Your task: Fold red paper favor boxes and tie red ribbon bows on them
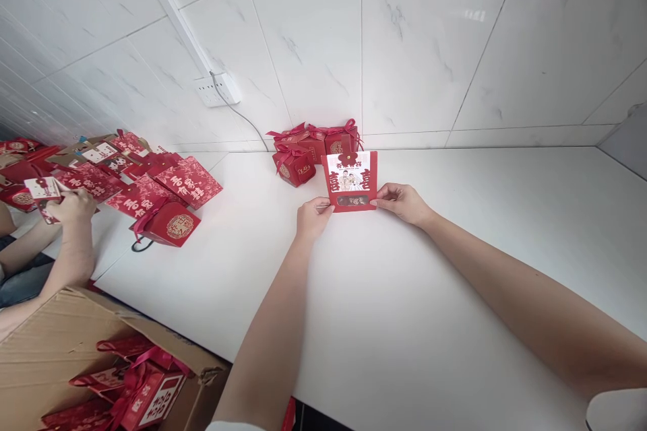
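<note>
A flat red gift box (358,204) with a white illustrated front, a dark red flower and a small clear window stands upright on the white table. My left hand (313,217) pinches its lower left edge. At the lower right edge, my right hand (403,203) grips it between thumb and fingers. Just behind it, against the wall, sit several small red ribboned boxes (298,166); the flat box hides part of them.
At left, a co-worker's hand (75,205) holds a small red and white box beside piled red bags and boxes (189,180). An open cardboard carton (55,343) with red gift boxes stands at lower left. A wall socket (218,90) trails a cable behind the table (429,323).
</note>
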Demonstrator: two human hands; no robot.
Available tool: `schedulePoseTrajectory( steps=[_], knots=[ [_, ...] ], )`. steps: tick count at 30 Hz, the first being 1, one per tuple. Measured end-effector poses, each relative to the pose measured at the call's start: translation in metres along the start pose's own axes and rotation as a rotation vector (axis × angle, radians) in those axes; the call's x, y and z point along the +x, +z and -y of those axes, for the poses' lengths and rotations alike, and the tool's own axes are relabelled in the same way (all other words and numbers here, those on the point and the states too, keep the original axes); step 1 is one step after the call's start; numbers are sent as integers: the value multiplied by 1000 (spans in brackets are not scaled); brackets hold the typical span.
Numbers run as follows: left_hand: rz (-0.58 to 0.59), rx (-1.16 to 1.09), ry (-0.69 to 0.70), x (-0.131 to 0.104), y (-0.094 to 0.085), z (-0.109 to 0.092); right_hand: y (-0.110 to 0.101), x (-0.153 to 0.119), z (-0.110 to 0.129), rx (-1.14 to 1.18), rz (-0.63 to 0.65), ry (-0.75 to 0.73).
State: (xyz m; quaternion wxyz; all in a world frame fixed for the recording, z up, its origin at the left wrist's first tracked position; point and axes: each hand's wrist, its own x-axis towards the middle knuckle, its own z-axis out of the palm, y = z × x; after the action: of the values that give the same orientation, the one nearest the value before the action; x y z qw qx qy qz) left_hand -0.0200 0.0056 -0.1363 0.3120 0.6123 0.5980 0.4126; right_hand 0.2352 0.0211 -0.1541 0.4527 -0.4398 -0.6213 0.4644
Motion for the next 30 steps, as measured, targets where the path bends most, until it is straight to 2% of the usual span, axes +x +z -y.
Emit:
schedulePoseTrajectory(
  steps=[16,30],
  knots=[
    [-2,-58,-32,0,-2,1,1,-2,4,-10,-11,19],
    [-2,-30,7,0,-2,0,1,0,2,-7,-13,18]
  ],
)
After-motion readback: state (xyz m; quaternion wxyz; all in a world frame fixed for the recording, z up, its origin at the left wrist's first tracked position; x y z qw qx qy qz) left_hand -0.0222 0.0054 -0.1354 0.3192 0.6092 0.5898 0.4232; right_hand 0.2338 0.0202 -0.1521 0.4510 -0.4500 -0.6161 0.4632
